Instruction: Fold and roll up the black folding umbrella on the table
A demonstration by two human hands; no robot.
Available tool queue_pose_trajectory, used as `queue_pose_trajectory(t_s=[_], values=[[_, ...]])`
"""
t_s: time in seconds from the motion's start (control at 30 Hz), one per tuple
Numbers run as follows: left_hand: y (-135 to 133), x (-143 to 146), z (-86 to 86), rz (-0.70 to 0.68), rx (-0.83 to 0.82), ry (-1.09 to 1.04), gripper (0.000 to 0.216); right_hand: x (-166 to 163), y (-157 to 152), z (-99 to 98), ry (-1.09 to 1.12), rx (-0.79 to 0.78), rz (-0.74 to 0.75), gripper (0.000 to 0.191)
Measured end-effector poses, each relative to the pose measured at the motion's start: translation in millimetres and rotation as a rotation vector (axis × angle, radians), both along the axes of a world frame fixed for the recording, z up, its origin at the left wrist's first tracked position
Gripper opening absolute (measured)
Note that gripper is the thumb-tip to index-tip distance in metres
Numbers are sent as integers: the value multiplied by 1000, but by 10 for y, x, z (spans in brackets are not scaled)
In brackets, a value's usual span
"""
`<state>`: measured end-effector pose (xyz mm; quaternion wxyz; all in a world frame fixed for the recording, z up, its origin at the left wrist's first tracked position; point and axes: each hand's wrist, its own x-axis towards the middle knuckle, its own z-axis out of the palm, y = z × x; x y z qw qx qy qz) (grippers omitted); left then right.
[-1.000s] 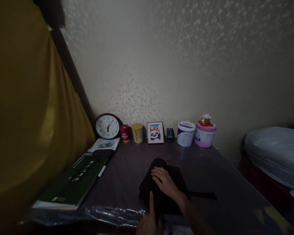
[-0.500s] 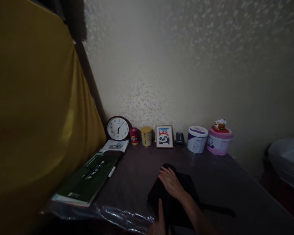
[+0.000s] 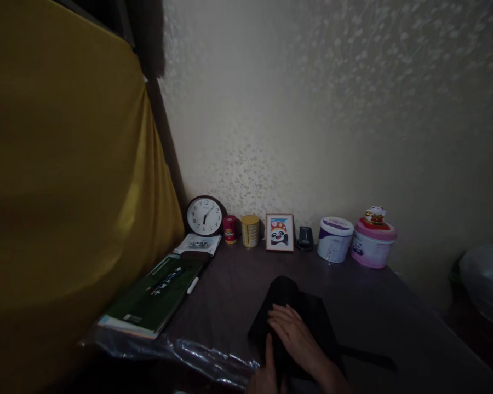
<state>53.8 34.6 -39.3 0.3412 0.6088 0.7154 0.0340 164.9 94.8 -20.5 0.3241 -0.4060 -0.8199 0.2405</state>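
A folded black cloth item [image 3: 290, 301] lies on the dark table [image 3: 370, 312] near its front edge, with a black strap [image 3: 367, 357] trailing to the right. My right hand [image 3: 296, 336] rests flat on top of it, fingers stretched out towards the upper left. My left hand [image 3: 266, 372] shows only partly at the bottom edge, with one finger extended and pressing on the cloth's near left side.
Along the wall stand a round clock [image 3: 204, 215], a red tin [image 3: 229, 229], a gold tin [image 3: 250, 230], a framed panda picture [image 3: 280, 232], a small dark device [image 3: 304, 238], a white tub [image 3: 333, 239] and a pink tub [image 3: 372, 242]. Green books [image 3: 156, 295] and a yellow curtain [image 3: 66, 191] are left.
My view has swung further left, so everything sits more to the right. My right hand has slid back towards me along the black cloth, uncovering its far end.
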Motion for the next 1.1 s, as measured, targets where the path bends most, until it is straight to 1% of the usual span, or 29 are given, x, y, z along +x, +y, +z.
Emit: queue_pose_trajectory(t_s=[0.1, 0.2, 0.27, 0.3, 0.37, 0.43, 0.53, 0.7, 0.83, 0.93, 1.1], values=[[-92, -46, 39, -13, 90, -59, 71, 210, 181, 8, 77, 19, -180, 31], [-152, -88, 23, 7, 158, -165, 69, 531, 262, -9, 223, 29, -426, 33], [-165, -100, -6, 6, 180, -225, 69, 770, 244, -49, 266, -35, -595, 35], [-166, -103, -21, 1, 187, -246, 69, 877, 218, -78, 267, -79, -655, 37], [-163, -103, -52, 0, 196, -267, 69, 1034, 150, -149, 243, -159, -712, 39], [-159, -103, -77, 3, 202, -263, 69, 1099, 86, -223, 212, -177, -723, 39], [-156, -103, -93, -4, 202, -258, 70, 1058, 40, -299, 202, -154, -707, 36], [-169, -91, -63, -13, 208, -241, 69, 917, 97, -313, 185, -119, -673, 34], [-170, -85, -59, -34, 194, -218, 70, 876, 176, -302, 152, -131, -640, 32], [-156, -85, -70, -40, 177, -179, 70, 816, 224, -230, 224, -155, -595, 33], [-147, -89, -48, -47, 185, -218, 70, 572, 358, 22, 396, -241, -484, 39]])
